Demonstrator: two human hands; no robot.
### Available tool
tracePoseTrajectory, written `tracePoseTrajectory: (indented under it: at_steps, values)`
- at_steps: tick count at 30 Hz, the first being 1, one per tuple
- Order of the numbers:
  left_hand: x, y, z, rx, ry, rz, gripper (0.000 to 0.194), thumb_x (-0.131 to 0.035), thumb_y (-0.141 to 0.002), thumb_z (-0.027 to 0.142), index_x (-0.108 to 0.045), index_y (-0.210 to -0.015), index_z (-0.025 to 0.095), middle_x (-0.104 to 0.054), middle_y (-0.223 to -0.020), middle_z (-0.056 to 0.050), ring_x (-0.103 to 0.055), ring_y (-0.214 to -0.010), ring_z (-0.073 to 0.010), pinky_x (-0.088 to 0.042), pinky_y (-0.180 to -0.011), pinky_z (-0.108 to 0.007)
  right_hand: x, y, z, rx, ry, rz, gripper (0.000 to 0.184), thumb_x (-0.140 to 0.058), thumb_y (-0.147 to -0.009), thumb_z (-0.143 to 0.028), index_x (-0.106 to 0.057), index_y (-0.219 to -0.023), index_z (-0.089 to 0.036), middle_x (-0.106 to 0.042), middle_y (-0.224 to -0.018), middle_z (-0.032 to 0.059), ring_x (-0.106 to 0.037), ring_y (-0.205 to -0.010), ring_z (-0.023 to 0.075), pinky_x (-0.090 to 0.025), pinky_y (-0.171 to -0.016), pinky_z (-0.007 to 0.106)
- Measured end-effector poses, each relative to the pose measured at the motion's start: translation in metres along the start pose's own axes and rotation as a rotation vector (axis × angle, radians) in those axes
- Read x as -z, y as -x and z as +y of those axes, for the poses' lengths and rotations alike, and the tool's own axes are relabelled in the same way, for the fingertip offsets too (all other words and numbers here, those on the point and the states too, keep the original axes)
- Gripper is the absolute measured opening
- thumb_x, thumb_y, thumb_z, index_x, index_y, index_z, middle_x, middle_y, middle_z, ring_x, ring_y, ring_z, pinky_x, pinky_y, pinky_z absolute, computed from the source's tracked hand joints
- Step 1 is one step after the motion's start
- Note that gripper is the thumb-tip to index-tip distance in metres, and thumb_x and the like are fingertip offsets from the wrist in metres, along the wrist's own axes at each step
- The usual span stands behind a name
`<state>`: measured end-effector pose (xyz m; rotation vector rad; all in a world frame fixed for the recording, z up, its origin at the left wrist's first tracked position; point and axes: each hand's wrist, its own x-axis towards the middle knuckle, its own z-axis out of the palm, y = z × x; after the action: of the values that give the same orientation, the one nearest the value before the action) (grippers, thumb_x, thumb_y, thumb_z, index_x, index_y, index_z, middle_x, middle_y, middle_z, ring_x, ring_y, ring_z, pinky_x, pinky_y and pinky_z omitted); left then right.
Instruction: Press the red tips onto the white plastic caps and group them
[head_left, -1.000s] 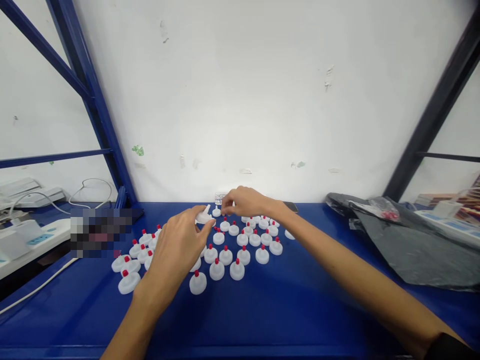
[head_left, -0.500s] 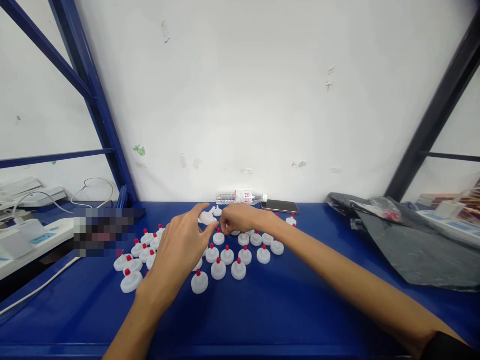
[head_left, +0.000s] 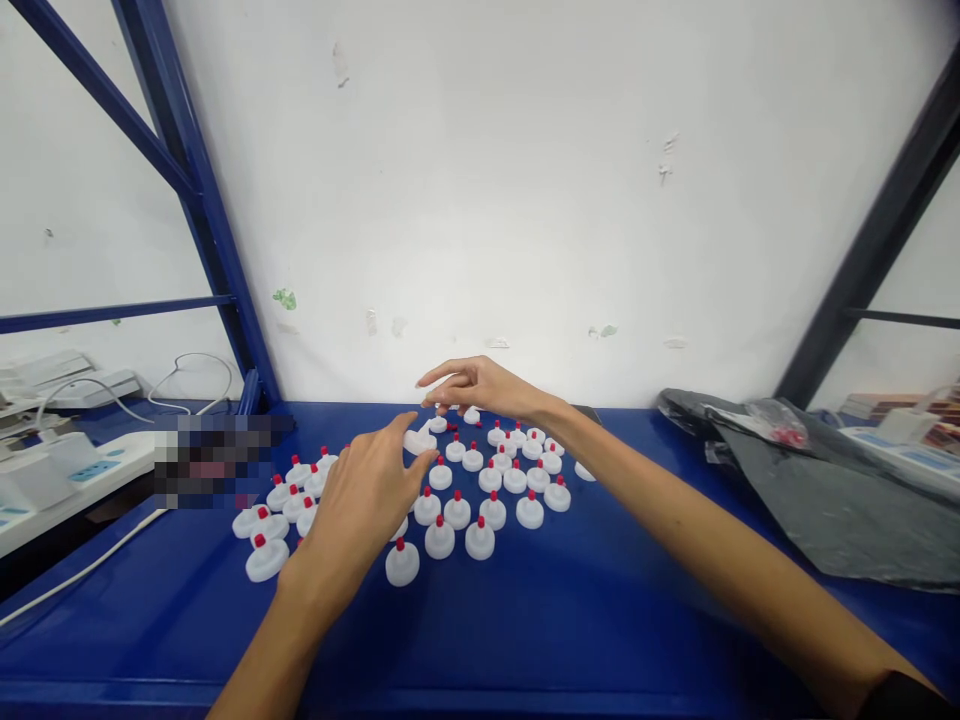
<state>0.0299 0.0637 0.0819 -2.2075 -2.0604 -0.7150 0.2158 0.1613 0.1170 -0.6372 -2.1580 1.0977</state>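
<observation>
My left hand (head_left: 375, 470) has its thumb and forefinger around a white nozzle cap (head_left: 418, 440) whose spout is bare, with no red tip. Above the far part of the table, my right hand (head_left: 480, 385) is raised with its fingers stretched out and apart, holding nothing that I can see. Below it lie small red tips (head_left: 452, 427) and a few white nozzle caps with bare spouts. Many white nozzle caps with red tips (head_left: 480, 540) stand upright on the blue table between and around my hands. Another group of red-tipped caps (head_left: 266, 558) sits left of my left wrist.
A grey plastic bag (head_left: 795, 510) lies on the right. At the left are a white power strip (head_left: 112, 462), cables and a blurred patch. Blue rack posts (head_left: 202, 200) rise in front of the white wall (head_left: 480, 200). My right hand and arm largely hide the bottle and phone.
My right hand has lifted up and away from the caps, and its fingers have spread from a closed pinch. My left hand still holds the white nozzle cap. The view has shifted slightly.
</observation>
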Motion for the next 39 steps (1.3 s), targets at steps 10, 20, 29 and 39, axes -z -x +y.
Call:
tracePoseTrajectory:
  at_steps: [10,20,29,39]
  values:
    - [0.005,0.001,0.004,0.013,-0.043,0.052,0.056,-0.048,-0.097,0.045,-0.049,-0.149,0.022,-0.077,-0.093,-0.011,-0.072,-0.088,-0.0358,-0.044,-0.067,-0.037,-0.015,-0.002,-0.005,0.043,-0.086,0.019,0.023,-0.079,-0.082,-0.032,-0.077,-0.098,-0.016,-0.077,-0.084,0.006,-0.072,-0.083,0.016,-0.053,-0.069,0.025]
    - [0.004,0.002,0.004,0.006,-0.008,0.156,0.059,-0.047,-0.098,0.047,-0.047,-0.15,0.02,-0.077,-0.089,-0.01,-0.073,-0.087,-0.0342,-0.044,-0.067,-0.034,-0.017,-0.003,-0.009,0.026,-0.199,0.006,0.027,-0.084,-0.078,-0.034,-0.076,-0.096,-0.016,-0.078,-0.095,0.0067,-0.071,-0.093,0.0176,-0.056,-0.078,0.028]
    - [0.007,0.004,0.005,-0.067,0.187,0.244,0.054,-0.051,-0.097,0.047,-0.047,-0.147,0.028,-0.072,-0.071,-0.001,-0.07,-0.066,-0.0257,-0.043,-0.062,-0.031,-0.019,-0.005,-0.006,0.063,-0.385,-0.01,0.022,-0.084,-0.078,-0.03,-0.076,-0.095,-0.018,-0.076,-0.095,0.0031,-0.069,-0.084,0.0118,-0.056,-0.077,0.025]
    - [0.008,0.006,0.005,-0.066,0.277,0.221,0.073,-0.058,-0.09,0.061,-0.039,-0.153,0.027,-0.078,-0.1,-0.004,-0.072,-0.072,-0.024,-0.048,-0.067,-0.032,-0.013,-0.001,-0.017,0.074,-0.254,0.082,0.025,-0.083,-0.079,-0.032,-0.075,-0.098,-0.018,-0.077,-0.091,0.0046,-0.069,-0.084,0.0147,-0.055,-0.077,0.028]
